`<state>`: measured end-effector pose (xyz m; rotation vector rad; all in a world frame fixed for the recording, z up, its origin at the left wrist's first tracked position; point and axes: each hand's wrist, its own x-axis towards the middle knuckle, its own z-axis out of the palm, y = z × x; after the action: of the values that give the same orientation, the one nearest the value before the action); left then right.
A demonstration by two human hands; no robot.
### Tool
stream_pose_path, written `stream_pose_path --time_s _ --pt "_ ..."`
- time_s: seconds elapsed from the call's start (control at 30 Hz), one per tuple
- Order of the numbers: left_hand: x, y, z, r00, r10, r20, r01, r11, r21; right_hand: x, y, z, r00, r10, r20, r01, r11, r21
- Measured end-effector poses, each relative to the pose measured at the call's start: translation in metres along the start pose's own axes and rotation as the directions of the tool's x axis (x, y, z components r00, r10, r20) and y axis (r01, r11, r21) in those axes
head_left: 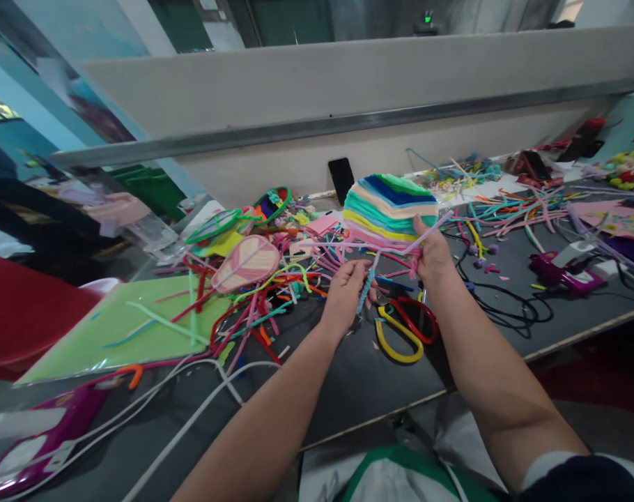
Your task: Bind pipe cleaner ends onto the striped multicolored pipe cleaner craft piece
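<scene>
Forearms out, left hand [345, 291] and right hand [432, 254] pinch pink pipe cleaners [384, 249], ends lost in grey table's [348, 390] clutter below partition [348, 77].

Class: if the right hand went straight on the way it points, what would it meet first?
Probably the stack of coloured sheets just beyond the right hand, which pinches pink pipe cleaners; the left hand grips a blue twist. Depth is unclear.
</scene>
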<state>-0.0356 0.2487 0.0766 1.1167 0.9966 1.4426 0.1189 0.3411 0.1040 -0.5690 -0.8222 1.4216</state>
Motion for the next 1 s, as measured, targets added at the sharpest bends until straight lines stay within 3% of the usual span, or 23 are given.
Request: stream_pose_path --time_s 0.33,0.43,0.53,0.6,0.7,0.77,1.0 --pt "-0.002 -0.008 -0.003 0.998 -0.056 0.025 0.052 0.991 0.126 -0.001 0.004 0.001 1.000 0.001 0.012 -0.001 1.000 -0.004" --pt "-0.002 -0.005 -0.002 0.994 -0.083 0.067 0.077 0.994 0.082 0.001 0.004 -0.002 1.000 0.009 0.029 -0.008 1.000 -0.023" --pt "-0.001 0.002 -0.003 0.983 -0.132 0.127 0.142 0.987 -0.070 0.001 0.003 -0.002 0.999 0.011 0.038 -0.010 1.000 -0.025" --pt "0.001 0.007 -0.007 0.952 -0.194 0.238 0.245 0.947 -0.208 -0.001 0.002 0.000 0.997 0.021 0.068 -0.020 1.000 -0.020" --pt "0.003 0.013 -0.013 0.854 -0.288 0.434 0.447 0.832 -0.329 -0.005 0.002 0.006 0.990 0.057 0.131 -0.056 0.998 -0.007" --pt "0.001 0.013 -0.016 0.807 -0.314 0.500 0.524 0.770 -0.364 -0.006 0.003 0.009 0.984 0.080 0.160 -0.083 0.997 0.007" --pt "-0.005 0.010 -0.011 0.782 -0.302 0.546 0.574 0.691 -0.440 -0.007 0.003 0.011 0.979 0.059 0.196 -0.069 0.997 0.045"
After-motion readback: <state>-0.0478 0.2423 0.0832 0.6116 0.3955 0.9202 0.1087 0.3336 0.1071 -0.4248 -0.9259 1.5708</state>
